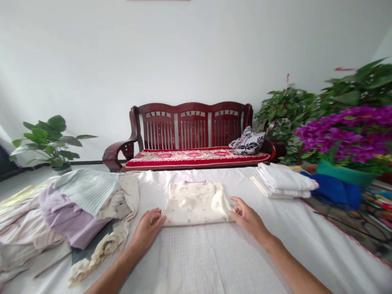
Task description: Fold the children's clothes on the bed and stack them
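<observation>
Between my two grips: folded cream garment (190,212), flat on the white sheet (196,257). Left grip (161,215) is nearly closed, thumb and fingers pinching its left edge; right grip (234,207) is looser, but has hold of the right edge. I judge it light, limp, soft; not fragile, though layers could shift or crease. Best hold: side edges by the near fold, light pinch. Clothes pile (82,204) left of left grip; folded stack (281,179) beyond right grip.
</observation>
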Available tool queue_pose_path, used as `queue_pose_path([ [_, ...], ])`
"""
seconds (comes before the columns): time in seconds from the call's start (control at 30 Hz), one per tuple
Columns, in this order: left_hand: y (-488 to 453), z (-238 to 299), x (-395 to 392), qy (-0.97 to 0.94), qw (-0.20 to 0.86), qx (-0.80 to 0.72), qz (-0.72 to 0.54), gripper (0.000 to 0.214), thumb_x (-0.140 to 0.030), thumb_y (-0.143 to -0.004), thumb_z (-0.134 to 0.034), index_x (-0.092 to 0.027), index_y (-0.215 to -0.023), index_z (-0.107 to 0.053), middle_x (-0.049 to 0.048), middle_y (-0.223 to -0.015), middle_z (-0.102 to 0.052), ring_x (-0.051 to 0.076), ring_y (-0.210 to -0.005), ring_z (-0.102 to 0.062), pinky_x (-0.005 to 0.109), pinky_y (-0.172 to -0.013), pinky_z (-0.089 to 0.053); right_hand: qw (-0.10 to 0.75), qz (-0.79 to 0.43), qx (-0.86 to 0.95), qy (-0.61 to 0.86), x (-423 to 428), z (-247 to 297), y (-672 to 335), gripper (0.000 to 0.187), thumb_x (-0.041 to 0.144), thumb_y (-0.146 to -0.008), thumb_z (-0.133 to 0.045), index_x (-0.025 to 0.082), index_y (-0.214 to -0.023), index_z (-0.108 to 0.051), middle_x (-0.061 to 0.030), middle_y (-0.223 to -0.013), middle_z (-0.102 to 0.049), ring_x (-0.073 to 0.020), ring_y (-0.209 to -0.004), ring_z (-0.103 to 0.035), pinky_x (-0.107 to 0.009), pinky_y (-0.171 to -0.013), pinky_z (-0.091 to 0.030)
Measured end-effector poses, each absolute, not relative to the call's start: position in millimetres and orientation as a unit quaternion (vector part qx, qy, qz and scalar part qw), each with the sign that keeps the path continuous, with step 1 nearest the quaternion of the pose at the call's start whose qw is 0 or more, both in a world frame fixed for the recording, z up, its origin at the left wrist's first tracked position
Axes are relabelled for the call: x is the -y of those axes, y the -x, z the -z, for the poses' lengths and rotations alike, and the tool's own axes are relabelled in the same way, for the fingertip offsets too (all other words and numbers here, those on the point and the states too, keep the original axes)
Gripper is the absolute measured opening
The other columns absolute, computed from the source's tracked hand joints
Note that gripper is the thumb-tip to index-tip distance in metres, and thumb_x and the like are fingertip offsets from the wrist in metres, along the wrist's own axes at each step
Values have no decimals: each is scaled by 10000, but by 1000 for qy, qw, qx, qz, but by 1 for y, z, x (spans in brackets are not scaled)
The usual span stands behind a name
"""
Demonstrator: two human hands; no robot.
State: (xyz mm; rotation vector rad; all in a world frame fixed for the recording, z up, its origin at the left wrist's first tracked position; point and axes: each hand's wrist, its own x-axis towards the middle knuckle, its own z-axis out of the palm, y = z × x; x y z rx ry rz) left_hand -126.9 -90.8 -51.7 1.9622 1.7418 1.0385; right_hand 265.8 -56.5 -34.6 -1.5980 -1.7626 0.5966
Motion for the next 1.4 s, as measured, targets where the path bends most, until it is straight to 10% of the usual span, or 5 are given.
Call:
queue_pose_path([
  [0.33,126,44,92,-686,160,-591,-394,412,-520,-908,-452,-229,-663,-612,59,-916,-723,240,-948,-661,331,-912,-494,270,-44,674,686,61,17,-259,578,99,-760,-511,270,-1310,-555,-40,-1026,-708,-206,-903,-640,-285,-687,-357],
  [1.1,131,51,98,-673,195,-582,-412,400,-593,-818,-593,-224,-739,-725,109,-1128,-722,302,-1211,-605,454,-1088,-430,364,-285,668,583,58,23,-269,563,340,-768,-564,212,-1316,-551,41,-654,-608,-168,-616,-543,-275,-586,-354],
  [1.4,133,53,101,-680,181,-591,-395,359,-536,-844,-590,-222,-736,-725,102,-1102,-733,292,-1161,-633,437,-1053,-465,385,-418,620,541,58,14,-279,314,394,-724,-553,181,-856,-741,-25,-748,-672,-193,-722,-582,-301,-683,-425],
])
